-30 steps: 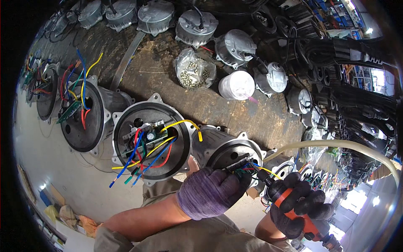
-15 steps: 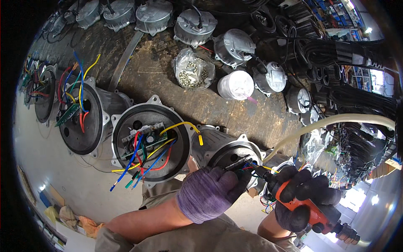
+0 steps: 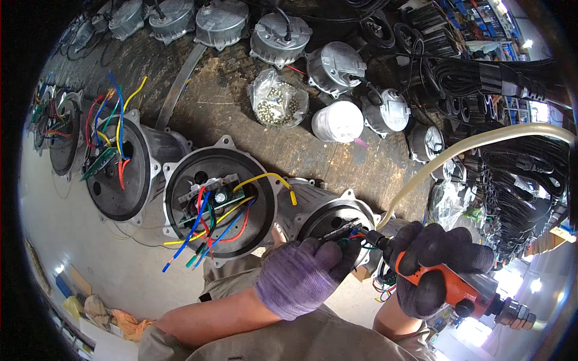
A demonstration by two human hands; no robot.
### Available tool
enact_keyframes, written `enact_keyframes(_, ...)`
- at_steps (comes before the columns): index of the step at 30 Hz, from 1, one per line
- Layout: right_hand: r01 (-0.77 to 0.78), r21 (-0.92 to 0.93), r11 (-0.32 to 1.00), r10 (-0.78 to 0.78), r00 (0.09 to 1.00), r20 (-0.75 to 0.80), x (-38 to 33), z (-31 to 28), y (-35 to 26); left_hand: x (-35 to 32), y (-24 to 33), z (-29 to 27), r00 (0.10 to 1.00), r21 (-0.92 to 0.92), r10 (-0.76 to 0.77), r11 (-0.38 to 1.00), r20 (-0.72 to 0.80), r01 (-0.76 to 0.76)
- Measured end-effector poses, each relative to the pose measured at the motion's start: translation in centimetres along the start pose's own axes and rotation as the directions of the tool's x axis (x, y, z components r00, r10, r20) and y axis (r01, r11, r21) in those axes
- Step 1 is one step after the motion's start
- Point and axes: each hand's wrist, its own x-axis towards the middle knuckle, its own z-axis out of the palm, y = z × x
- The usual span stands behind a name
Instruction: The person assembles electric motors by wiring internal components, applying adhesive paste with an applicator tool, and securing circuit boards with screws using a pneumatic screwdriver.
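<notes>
My left hand [image 3: 298,278], in a purple glove with dark fingertips, is closed at the rim of a round metal motor housing [image 3: 319,215]. Its fingers pinch a small circuit board [image 3: 344,232], mostly hidden by the glove. My right hand [image 3: 428,256], in a dark glove, grips an orange air screwdriver [image 3: 448,286]. The tool's dark nose and bit reach the board beside my left fingertips. Whether the bit sits on a screw cannot be seen. A pale air hose [image 3: 481,139] arches over the right hand.
Left of it lies a larger housing [image 3: 272,231] with a board and coloured wires; further open housings [image 3: 153,180] follow. On the worn wooden bench [image 3: 217,108] are a bag of small metal balls [image 3: 277,105], a white tub [image 3: 337,122], several metal covers [image 3: 280,39] and black cable bundles [image 3: 524,78].
My right hand and the air screwdriver have shifted slightly right and up, the tool turning a little. The hose has risen. My left hand stays nearly in place at the housing.
</notes>
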Motion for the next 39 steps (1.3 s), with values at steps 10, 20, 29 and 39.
enact_keyframes(10,-0.006,-0.012,1.000,0.007,0.995,0.095,0.5,-0.2,-0.2,0.3,0.3,-0.5,0.998,0.131,0.036,0.990,0.059,-0.043)
enact_keyframes(20,-0.053,-0.031,0.998,0.059,0.976,0.211,0.8,-1.9,0.1,0.3,0.2,-0.5,0.997,0.126,0.026,0.991,0.070,-0.035)
enact_keyframes(29,0.049,0.007,0.999,-0.049,0.996,0.069,0.2,-0.4,0.9,0.3,0.3,-0.8,0.996,0.140,0.012,0.990,0.085,-0.024)
enact_keyframes(39,0.027,-0.012,1.000,-0.028,0.998,-0.052,-0.3,0.6,0.4,0.2,0.1,-0.4,0.997,0.139,0.004,0.990,0.073,-0.014)
